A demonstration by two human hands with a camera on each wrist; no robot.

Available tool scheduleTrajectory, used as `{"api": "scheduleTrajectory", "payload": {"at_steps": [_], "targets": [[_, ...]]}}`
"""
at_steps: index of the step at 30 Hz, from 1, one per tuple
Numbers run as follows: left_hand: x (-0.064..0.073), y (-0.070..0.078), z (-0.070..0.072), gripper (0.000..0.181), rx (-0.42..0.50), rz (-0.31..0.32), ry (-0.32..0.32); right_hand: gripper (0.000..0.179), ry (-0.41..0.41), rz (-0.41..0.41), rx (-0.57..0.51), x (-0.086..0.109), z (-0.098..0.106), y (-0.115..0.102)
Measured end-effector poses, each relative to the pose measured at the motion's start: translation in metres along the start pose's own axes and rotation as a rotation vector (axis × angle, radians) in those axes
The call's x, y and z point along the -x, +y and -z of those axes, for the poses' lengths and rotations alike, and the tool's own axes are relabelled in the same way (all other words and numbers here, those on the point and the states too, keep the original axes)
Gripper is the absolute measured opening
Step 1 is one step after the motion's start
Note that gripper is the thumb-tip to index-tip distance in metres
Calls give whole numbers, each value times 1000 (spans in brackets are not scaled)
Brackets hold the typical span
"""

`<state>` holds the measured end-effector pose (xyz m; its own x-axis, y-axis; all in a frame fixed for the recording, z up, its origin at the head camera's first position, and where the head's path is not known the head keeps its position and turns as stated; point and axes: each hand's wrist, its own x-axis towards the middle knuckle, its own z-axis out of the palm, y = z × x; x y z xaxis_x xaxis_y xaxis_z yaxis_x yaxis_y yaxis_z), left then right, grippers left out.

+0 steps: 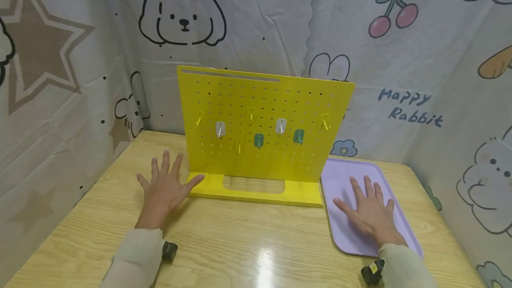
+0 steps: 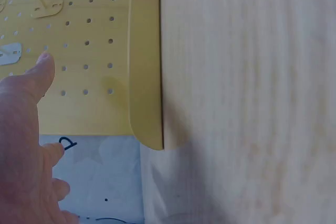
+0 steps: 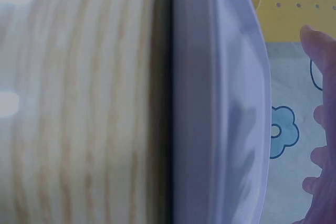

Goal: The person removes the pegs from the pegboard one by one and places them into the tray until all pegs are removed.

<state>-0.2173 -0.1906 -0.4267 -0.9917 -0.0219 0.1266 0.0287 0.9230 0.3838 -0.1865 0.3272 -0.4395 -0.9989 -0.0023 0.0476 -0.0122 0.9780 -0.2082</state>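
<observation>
My left hand (image 1: 166,190) is spread with fingers apart at the left end of the yellow pegboard (image 1: 256,159), its thumb overlapping the board's base in the head view. It holds nothing. Over the lilac tray (image 1: 340,230) on the right, my right hand (image 1: 372,212) is spread too, with nothing in it, and its shadow falls on the tray in the right wrist view. Several small hooks sit on the upright pegboard: white hooks (image 1: 220,129), green hooks (image 1: 258,140) and yellow hooks (image 1: 324,122).
A light wooden table (image 1: 224,243) carries the board and tray. Behind and at both sides hangs a printed cloth (image 1: 264,21) with cartoon figures. The tray's near left corner lies beside the right end of the board's base.
</observation>
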Motion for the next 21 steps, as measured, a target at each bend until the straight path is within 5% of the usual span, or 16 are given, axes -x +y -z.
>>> {"api": "scheduleTrajectory", "payload": {"at_steps": [21], "targets": [[-22, 5, 11, 100, 120, 26, 4, 98, 85, 52, -98, -1, 14, -13]]}}
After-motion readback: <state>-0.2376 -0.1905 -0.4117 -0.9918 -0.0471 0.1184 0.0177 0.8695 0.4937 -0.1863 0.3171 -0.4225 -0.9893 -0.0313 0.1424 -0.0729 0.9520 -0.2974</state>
